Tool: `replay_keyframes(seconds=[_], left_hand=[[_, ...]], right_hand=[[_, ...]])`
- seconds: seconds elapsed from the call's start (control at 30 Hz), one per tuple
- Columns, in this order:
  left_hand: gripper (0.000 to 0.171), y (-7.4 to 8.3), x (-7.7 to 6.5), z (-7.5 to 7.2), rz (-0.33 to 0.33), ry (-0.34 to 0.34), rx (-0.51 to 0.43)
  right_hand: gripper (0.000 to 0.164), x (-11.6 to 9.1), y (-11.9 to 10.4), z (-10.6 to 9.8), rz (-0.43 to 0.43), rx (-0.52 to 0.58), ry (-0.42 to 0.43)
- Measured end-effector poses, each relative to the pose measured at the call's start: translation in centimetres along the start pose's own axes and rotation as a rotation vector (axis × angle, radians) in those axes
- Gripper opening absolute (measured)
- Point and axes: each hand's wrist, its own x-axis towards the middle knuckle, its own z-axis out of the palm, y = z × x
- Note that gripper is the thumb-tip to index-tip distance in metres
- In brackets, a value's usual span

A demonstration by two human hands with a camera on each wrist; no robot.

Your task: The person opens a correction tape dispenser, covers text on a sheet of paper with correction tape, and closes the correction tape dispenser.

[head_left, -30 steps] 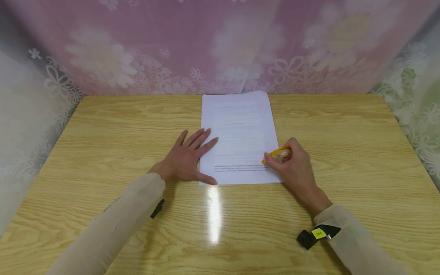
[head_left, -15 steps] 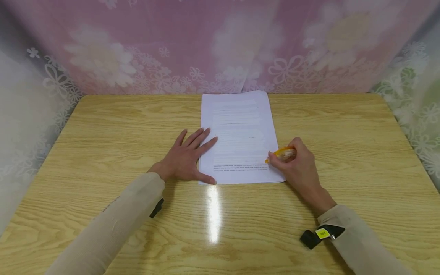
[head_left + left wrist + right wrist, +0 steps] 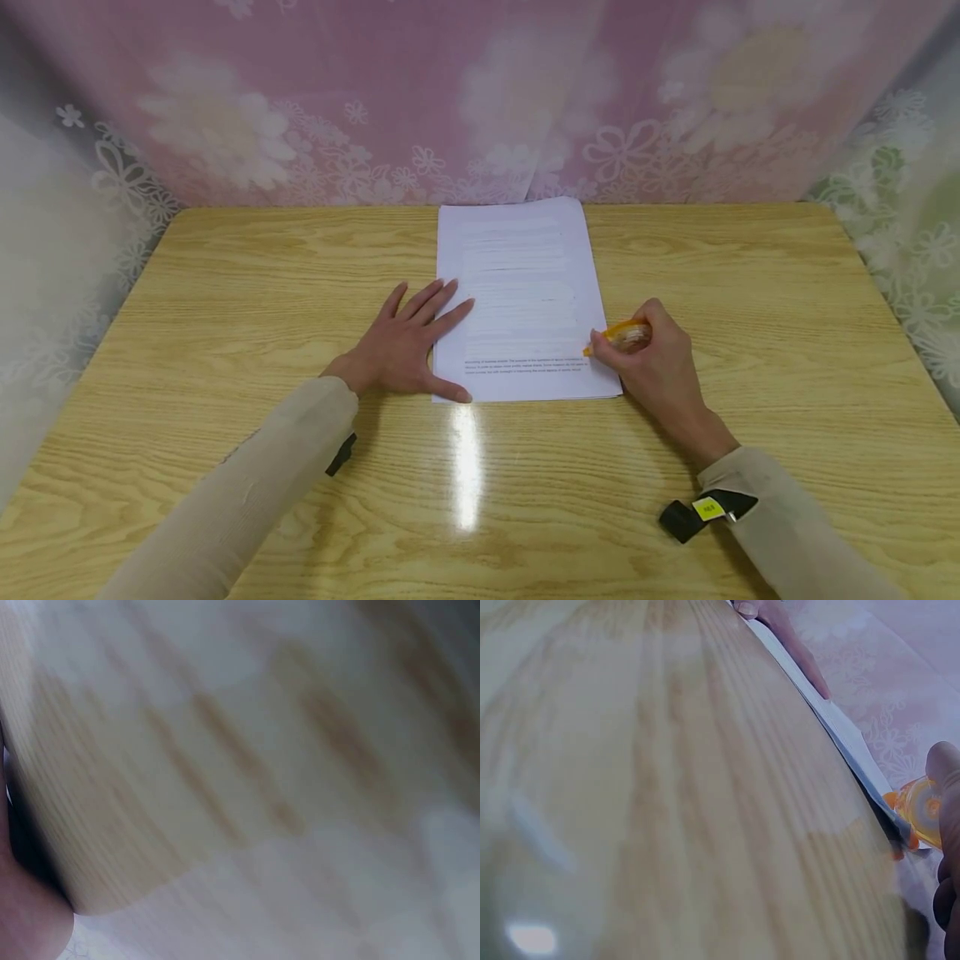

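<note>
A stack of white paper [image 3: 542,388] lies on the wooden table, its top sheet banded with whitish strips over most of its text. Several printed lines [image 3: 517,367] stay readable near the bottom. My left hand [image 3: 401,346] rests flat with spread fingers across the stack's left edge, thumb at the lower left corner. Between thumb and fingers my right hand [image 3: 663,371] holds an orange, see-through correction tape dispenser [image 3: 628,335]. Its tip is at the right end of the top readable line. The right wrist view shows the dispenser [image 3: 920,810] at the paper's edge.
The wooden table [image 3: 285,275] reaches back to a pink flowered curtain [image 3: 360,100]. Pale flowered cloth hangs at both sides. A bright light reflection [image 3: 467,467] shows on the tabletop in front of the paper. Black wrist cameras sit on both sleeves.
My right hand has slid a little to the right with the correction tape dispenser, toward the paper's right edge. The left hand has stayed in place on the stack.
</note>
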Motion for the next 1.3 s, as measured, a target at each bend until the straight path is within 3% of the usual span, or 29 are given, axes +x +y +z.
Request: replay_keyframes(seconds=[0.17, 0.23, 0.43, 0.5, 0.57, 0.63, 0.77, 0.97, 1.3], left_hand=[[0.12, -0.2, -0.3, -0.1, -0.007, -0.003, 0.005], [0.12, -0.3, -0.4, -0.1, -0.013, -0.005, 0.009], [0.119, -0.2, -0.7, 0.2, -0.008, -0.001, -0.001], [0.119, -0.2, -0.8, 0.3, -0.006, 0.0, 0.002], [0.119, -0.3, -1.0, 0.3, -0.006, 0.004, 0.002], [0.118, -0.3, -1.1, 0.4, -0.006, 0.008, 0.0], [0.117, -0.1, -1.0, 0.7, 0.0, 0.022, -0.006], [0.118, 0.2, -0.3, 0.8, -0.001, 0.036, 0.01], [0.12, 0.0, -0.2, 0.0, -0.009, 0.03, 0.024]], right_hand=[[0.039, 0.1, 0.1, 0.3, 0.016, 0.008, -0.005], [0.04, 0.2, 0.1, 0.3, 0.063, 0.04, -0.005], [0.034, 0.7, -0.1, -0.8, 0.364, 0.46, 0.107], [0.031, 1.0, -1.0, -0.9, 0.382, 0.611, 0.108], [0.031, 1.3, -2.6, -0.6, 0.375, 0.671, 0.059], [0.031, 1.3, -4.3, 0.4, 0.34, 0.66, -0.012], [0.039, 0.9, -7.2, 3.6, 0.294, 0.513, -0.12], [0.045, 0.0, -8.8, 7.8, 0.293, 0.482, -0.161], [0.034, -0.2, -8.7, 9.3, 0.245, 0.401, -0.219]])
